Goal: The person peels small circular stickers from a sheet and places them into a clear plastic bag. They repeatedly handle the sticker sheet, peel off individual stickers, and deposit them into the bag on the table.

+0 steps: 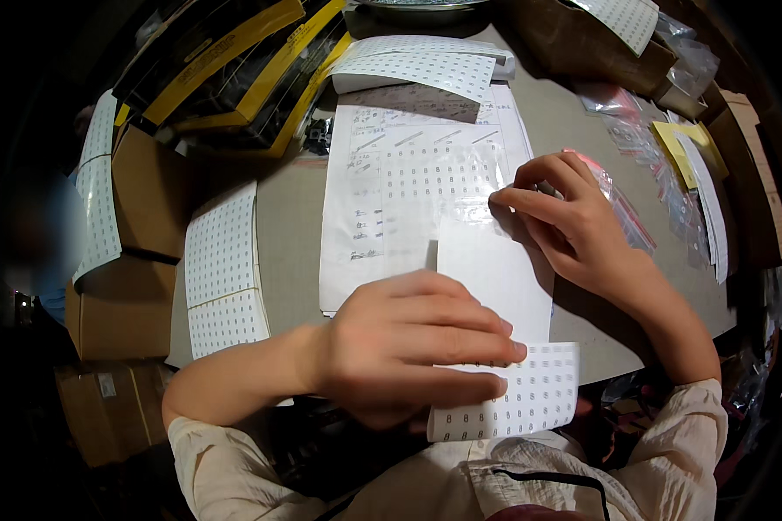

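A strip of small printed stickers (543, 382) on white backing curls over the table's near edge. Its blank white part (482, 260) lies on the papers. My left hand (408, 339) is stretched across the strip, with the tips of its thumb and a finger apart over the printed rows. To the right, my right hand (573, 217) has its thumb and index finger closed at the edge of a clear plastic bag (465, 174). That bag lies flat on a handwritten sheet (347, 252), and printed marks show through it.
Another sticker sheet (222, 260) lies at left, beside cardboard boxes (148, 191). Black-and-yellow boxes (235, 78) stand behind. A curled sticker sheet (417, 65) covers the papers' far end. Clear bags with red edges (621, 208) and a yellow card (673, 152) lie at right.
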Available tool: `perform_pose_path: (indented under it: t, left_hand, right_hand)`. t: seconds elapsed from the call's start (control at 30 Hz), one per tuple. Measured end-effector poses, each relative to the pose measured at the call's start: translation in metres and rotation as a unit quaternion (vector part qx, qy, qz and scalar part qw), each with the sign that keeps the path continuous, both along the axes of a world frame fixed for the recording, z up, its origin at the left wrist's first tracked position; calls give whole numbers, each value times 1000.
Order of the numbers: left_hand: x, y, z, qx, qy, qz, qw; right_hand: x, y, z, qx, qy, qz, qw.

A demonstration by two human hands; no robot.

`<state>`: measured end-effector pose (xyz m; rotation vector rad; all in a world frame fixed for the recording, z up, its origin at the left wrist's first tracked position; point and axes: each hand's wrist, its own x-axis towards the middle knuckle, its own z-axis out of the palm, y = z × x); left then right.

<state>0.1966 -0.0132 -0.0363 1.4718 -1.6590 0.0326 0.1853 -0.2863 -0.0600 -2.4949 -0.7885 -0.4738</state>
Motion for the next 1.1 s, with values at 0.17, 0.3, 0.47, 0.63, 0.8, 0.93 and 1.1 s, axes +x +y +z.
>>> perform_pose_path:
  t: [0.17, 0.3, 0.47, 0.63, 0.8, 0.93, 1.1]
  left_hand:
    - [1, 0, -3, 14, -12, 44, 999]
    - [7, -2, -16, 31, 13, 52, 998]
    - [7, -3, -19, 61, 73, 61, 994]
    - [7, -3, -23, 76, 68, 66, 993]
    - [7, -3, -25, 79, 47, 72, 993]
    - [7, -4, -24, 83, 36, 72, 993]
    - [7, -4, -24, 85, 38, 74, 993]
  right_hand:
    - [2, 4, 0, -17, -31, -16, 999]
    - [5, 3, -7, -24, -32, -25, 999]
    - [8, 7, -12, -37, -37, -33, 998]
    - [9, 8, -11, -71, -53, -33, 996]
    - [9, 10, -12, -79, -69, -35, 994]
    - [9, 10, -14, -82, -76, -37, 993]
    - [9, 11, -14, -85, -80, -39, 992]
